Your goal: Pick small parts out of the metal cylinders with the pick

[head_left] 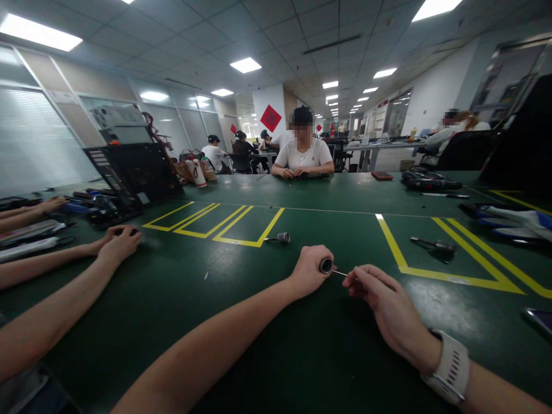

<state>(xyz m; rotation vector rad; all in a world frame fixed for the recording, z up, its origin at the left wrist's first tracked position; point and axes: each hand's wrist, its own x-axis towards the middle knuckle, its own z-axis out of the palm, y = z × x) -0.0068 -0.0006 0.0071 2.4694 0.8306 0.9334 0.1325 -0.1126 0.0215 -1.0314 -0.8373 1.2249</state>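
Observation:
My left hand [309, 265] is closed around a dark cylindrical metal part [326, 265], whose round, ring-like end faces me. Most of that part is hidden in my fist. A thin straight metal rod [339, 273] is pinched between the fingertips of my right hand [379, 296]. The rod's far tip reaches the edge of the ring-like end; whether it goes inside I cannot tell. Beyond my left hand, a small metal piece with a knurled-looking round head and a thin shank [282, 237] lies on the green table [241, 310]. A similar, darker shanked piece [440, 247] lies farther right.
Yellow tape outlines [403, 269] mark the tabletop. At left a co-worker's hands [118, 244] hold something dark, near an open black equipment case [133, 172]. Another person [304, 152] sits opposite. A dark tool [431, 179] and blue-white gloves [517, 221] lie at right.

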